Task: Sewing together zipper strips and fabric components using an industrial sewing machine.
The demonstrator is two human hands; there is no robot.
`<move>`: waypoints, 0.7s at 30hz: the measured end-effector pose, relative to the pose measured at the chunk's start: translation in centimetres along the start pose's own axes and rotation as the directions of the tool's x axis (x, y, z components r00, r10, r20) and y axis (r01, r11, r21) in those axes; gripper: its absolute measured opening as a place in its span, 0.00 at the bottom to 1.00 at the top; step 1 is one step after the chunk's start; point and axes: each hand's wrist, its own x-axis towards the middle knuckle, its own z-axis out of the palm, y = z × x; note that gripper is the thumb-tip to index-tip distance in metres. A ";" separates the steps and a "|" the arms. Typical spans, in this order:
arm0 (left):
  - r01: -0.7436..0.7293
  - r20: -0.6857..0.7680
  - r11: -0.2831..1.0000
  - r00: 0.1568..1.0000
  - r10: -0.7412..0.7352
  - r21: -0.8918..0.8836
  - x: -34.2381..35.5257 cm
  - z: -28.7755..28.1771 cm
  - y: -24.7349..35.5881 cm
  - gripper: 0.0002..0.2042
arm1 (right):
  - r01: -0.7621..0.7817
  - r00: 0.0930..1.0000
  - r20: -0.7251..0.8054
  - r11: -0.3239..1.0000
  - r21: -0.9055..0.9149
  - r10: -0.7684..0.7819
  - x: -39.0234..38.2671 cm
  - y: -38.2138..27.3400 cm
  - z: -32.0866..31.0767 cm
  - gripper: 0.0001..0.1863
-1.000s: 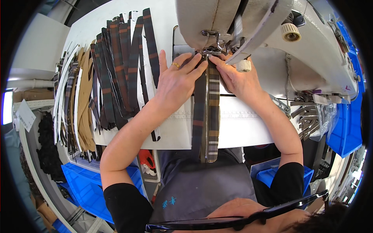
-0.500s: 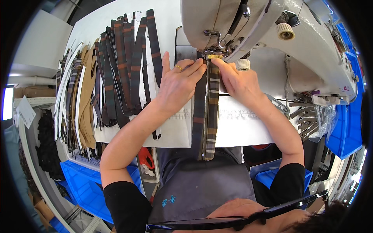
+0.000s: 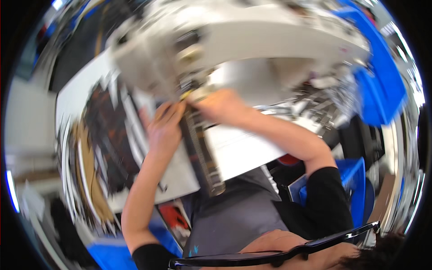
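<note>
A long dark plaid strip with a zipper (image 3: 202,157) runs from under the sewing machine (image 3: 153,58) toward me, its near end hanging past the table edge. My left hand (image 3: 164,130) lies on the strip's left side, fingers stretched toward the needle area and thumb apart. My right hand (image 3: 220,106) is at the strip's far end, right beside the presser foot; motion blur and the hand itself hide what its fingertips grip. Something small and yellow (image 3: 185,95) sits at the foot, too blurred to name.
Dark plaid strips (image 3: 108,135) lie in a pile at the left of the white table (image 3: 243,148), beside tan and white strips (image 3: 87,166). Blue bins (image 3: 382,94) stand at the right and below. Small dark strips and a clear plastic bag (image 3: 342,92) lie behind my right forearm.
The whole view has swung, blurring it; machine, hands and strip now appear further left and tilted. Both hands stay at the strip near the presser foot.
</note>
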 end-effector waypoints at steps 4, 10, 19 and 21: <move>0.021 0.028 1.000 0.999 -0.020 -0.011 0.5 -0.5 -0.5 0.24 | 0.026 0.986 -0.168 0.999 0.045 -0.018 -0.6 -1.2 -1.1 0.16; 0.017 0.098 0.999 0.995 -0.014 -0.030 -2.4 0.5 -1.4 0.21 | -0.104 0.820 -0.567 0.994 -0.020 0.074 -12.8 -1.8 -6.4 0.14; -0.012 0.060 0.999 0.998 0.014 -0.033 -2.5 0.6 -1.9 0.20 | -0.682 0.304 -0.694 0.657 0.320 0.653 -20.5 9.9 -10.5 0.30; -0.005 0.042 1.000 0.999 0.006 -0.024 -2.4 0.5 -1.7 0.19 | -0.686 0.288 -0.717 0.659 0.308 0.635 -20.3 10.3 -10.0 0.30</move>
